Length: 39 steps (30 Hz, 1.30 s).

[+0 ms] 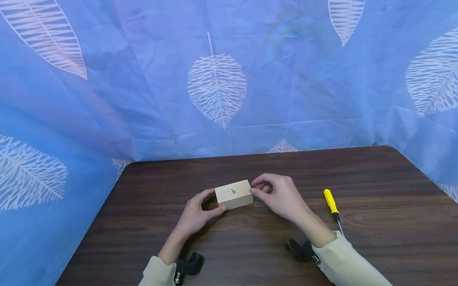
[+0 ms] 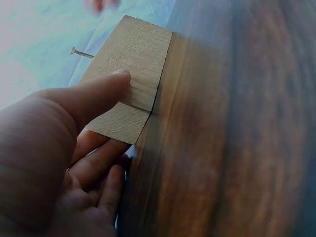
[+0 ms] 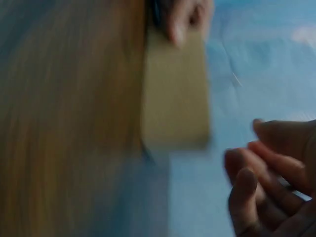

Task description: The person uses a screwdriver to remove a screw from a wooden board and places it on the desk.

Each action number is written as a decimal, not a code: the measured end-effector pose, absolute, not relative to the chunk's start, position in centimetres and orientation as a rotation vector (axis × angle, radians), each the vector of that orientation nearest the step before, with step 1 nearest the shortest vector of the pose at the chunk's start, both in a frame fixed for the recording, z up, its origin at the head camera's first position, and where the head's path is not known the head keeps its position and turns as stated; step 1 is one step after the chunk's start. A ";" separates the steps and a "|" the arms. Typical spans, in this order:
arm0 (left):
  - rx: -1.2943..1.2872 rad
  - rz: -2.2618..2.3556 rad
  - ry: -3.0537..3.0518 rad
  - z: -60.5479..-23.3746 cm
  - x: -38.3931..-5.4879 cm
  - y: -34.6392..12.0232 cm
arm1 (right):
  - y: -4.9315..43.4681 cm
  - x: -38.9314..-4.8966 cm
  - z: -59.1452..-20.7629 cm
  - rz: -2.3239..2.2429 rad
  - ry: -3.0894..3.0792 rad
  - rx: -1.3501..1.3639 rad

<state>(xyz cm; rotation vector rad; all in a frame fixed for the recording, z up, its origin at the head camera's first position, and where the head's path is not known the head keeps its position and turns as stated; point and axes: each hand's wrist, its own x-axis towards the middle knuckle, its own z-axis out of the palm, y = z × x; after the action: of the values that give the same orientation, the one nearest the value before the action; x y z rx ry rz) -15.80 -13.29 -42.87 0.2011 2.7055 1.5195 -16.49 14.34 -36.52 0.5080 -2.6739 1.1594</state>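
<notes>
A pale wooden block lies on the dark table, with a small screw standing out of its top face. From the side, the left wrist view shows the screw's flared head and threaded shank. My left hand grips the block's left end, thumb on the near side and fingers around the far side and end. Close to the block's right end is my right hand, its fingers loosely bent. In the right wrist view those fingers hold nothing and stand apart from the block, which looks blurred there.
A screwdriver with a yellow handle lies on the table to the right, its shaft tip hidden by the right sleeve. Behind the table hangs a blue cloth with white leaf patterns. Each wrist wears a black camera mount.
</notes>
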 end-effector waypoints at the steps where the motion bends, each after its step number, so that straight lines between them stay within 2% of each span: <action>1: 0.206 1.522 2.707 -42.9 -15.8 -13.3 | 13.2 -16.8 -37.0 1.219 -2.664 0.540; 9: 0.221 1.521 2.687 -42.6 -15.9 -13.4 | 9.2 -18.2 -39.2 1.327 -2.578 0.524; 16: 0.241 1.513 2.701 -42.3 -16.2 -13.0 | 9.8 -18.0 -38.4 1.416 -2.482 0.467; 26: 0.175 1.521 2.710 -42.8 -15.8 -13.3 | 13.9 -16.9 -37.6 1.385 -2.660 0.219; 39: 0.169 1.511 2.716 -42.8 -15.7 -13.2 | 20.7 -13.3 -38.5 1.198 -2.844 -0.037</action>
<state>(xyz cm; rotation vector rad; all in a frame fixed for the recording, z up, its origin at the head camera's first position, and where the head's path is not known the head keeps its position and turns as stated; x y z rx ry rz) -15.73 -13.19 -42.79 0.1686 2.7162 1.5109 -13.28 20.70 -38.54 -0.0365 -2.8437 1.1985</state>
